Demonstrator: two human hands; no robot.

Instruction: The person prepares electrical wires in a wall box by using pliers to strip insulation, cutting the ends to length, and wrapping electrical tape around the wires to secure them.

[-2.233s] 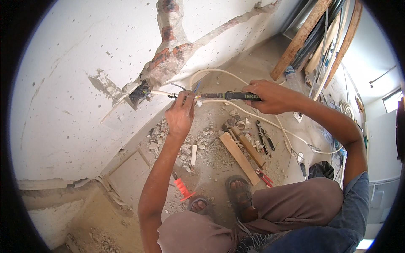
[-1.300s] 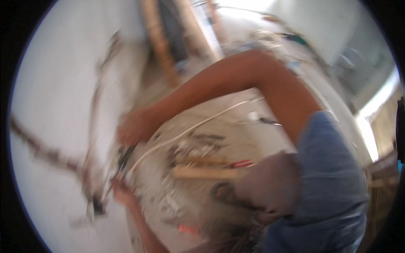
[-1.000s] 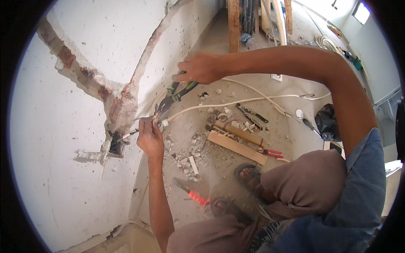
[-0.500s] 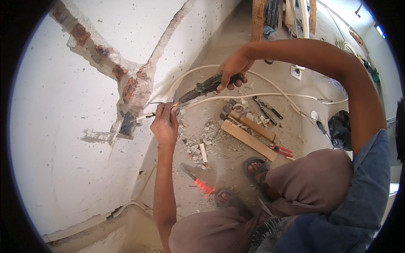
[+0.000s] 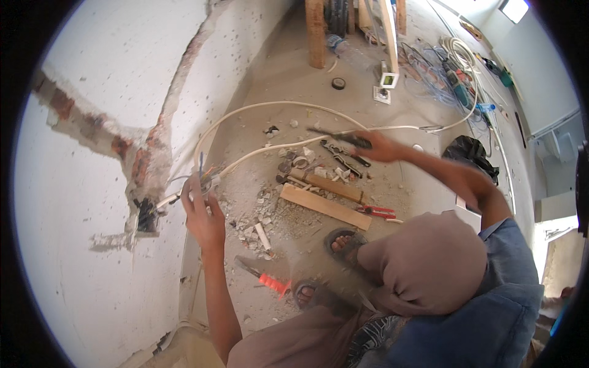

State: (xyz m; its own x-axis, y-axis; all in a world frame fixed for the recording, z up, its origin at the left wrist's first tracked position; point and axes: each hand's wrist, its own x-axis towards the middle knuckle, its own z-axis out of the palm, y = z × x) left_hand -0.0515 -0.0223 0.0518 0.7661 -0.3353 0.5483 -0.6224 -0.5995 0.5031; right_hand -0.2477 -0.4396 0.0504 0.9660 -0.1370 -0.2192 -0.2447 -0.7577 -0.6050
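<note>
Head | white cable (image 5: 270, 147), coloured wires (image 5: 201, 162) splayed — left fingers (image 5: 195, 185) apparently pinching them | right fingers (image 5: 368, 147) gripping blurred pliers (image 5: 343, 137)

No text, numbers or signs could be read. Dark tool (image 5: 350, 138) in the right hand (image 5: 381, 147) was motion-blurred, so any lettering on it was lost. Bottle (image 5: 336, 42) on the far floor had a bluish patch, too small to read. Power tool (image 5: 458, 86), far right: same. Dark cloth (image 5: 369, 341), near side: pale markings, couldn't tell pattern from lettering.
</note>
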